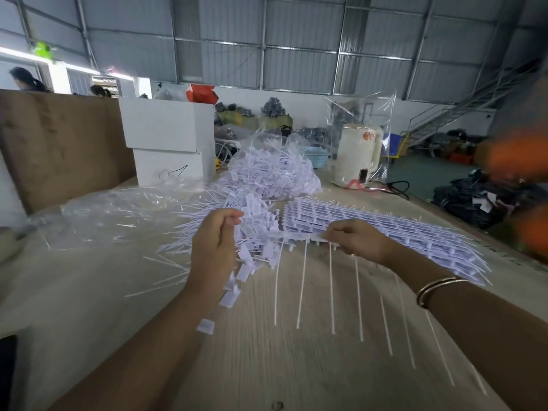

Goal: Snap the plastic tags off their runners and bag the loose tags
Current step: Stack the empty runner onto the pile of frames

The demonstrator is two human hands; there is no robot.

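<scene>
The right hand [353,238] pinches a runner strip [299,235] at the stack of unsnapped runners [385,229] while the left hand [216,232], fingers curled on a tag bunch [255,232], twists them apart; loose tags [272,173] heap in a clear bag beyond on the tabletop [296,366].

A single head-worn wide-angle camera looks forward and slightly down across the table [296,366], close over the wearer's two forearms, which reach in from the bottom corners of the frame. The left hand [215,244] and right hand [358,241] sit near mid-frame, well within arm's reach of the lens. Beyond the table's far edge the view carries on to a corrugated wall [296,48] and a staircase [462,105] at the right. Lines bow toward the frame edges; there is no second view
</scene>
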